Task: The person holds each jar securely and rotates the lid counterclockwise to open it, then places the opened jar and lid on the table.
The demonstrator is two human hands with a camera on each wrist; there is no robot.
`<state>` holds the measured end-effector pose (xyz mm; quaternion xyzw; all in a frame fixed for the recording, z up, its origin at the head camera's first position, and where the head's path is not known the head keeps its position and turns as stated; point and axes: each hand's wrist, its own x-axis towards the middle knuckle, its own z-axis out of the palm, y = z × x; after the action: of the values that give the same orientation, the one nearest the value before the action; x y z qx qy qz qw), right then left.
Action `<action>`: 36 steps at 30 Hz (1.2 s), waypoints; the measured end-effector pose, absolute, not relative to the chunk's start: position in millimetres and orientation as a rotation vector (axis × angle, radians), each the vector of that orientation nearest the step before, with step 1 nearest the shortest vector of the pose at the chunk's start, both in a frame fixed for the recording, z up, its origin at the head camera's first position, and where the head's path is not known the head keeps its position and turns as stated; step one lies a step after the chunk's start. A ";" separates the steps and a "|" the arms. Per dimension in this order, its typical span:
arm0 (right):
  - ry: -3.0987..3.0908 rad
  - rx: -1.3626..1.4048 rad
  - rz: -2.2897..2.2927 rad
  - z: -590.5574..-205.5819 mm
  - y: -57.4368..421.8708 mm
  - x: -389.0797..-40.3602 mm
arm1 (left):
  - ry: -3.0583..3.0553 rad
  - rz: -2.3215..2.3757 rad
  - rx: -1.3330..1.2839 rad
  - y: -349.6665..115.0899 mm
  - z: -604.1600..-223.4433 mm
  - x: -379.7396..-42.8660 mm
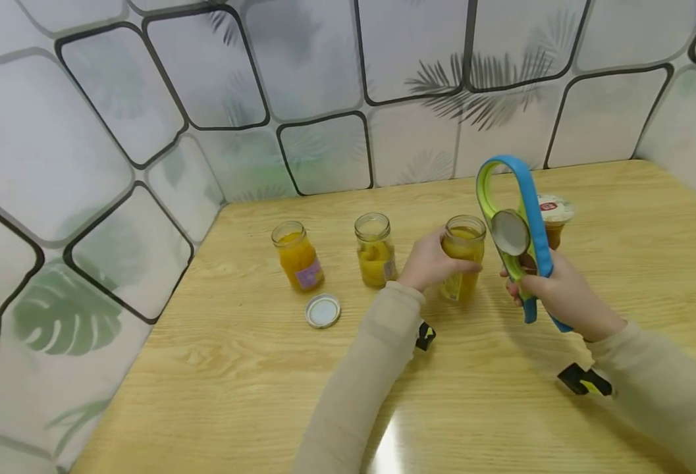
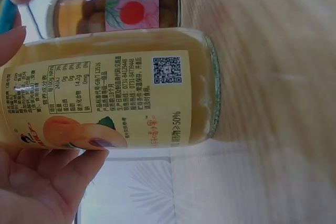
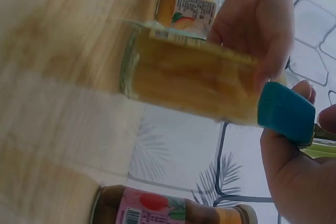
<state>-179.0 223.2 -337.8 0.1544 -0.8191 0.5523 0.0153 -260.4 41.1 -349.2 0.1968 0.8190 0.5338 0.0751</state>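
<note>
My left hand (image 1: 432,262) grips a lidless glass jar of yellow fruit (image 1: 465,249), fingers and thumb around its upper part. In the left wrist view the jar (image 2: 136,93) shows a pale yellow label with peaches and a QR code. To its right, my right hand (image 1: 561,296) holds a blue and green jar opener (image 1: 538,227) by its two handles, the loop pointing up. A round silvery lid (image 1: 510,232) sits between the opener's arms, apart from the jar. In the right wrist view, a blue handle end (image 3: 285,113) sticks out from the right hand.
Two lidless jars, one with orange fruit (image 1: 300,260) and one with yellow fruit (image 1: 376,253), stand to the left. A loose lid (image 1: 322,311) lies in front of them. Behind the opener is a jar with a patterned lid (image 1: 556,209) and pink label. A tiled-pattern wall (image 1: 324,155) borders the table.
</note>
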 end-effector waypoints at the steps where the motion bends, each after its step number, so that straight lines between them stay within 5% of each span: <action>1: -2.552 0.471 1.742 -339.0 224.2 -177.5 | 2.469 1.601 0.587 43.1 -349.2 -262.8; 21: -2.391 0.458 2.055 -346.6 230.9 -173.6 | 2.623 1.409 0.519 58.6 -339.5 -287.0; 36: -2.073 0.385 2.593 -351.9 204.0 -149.7 | 2.545 1.303 0.560 12.1 -333.2 -250.7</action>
<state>-149.7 204.0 -351.9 0.1147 -0.6173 0.7719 -0.1000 -250.7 12.1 -333.2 0.1911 0.8678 0.4443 0.1140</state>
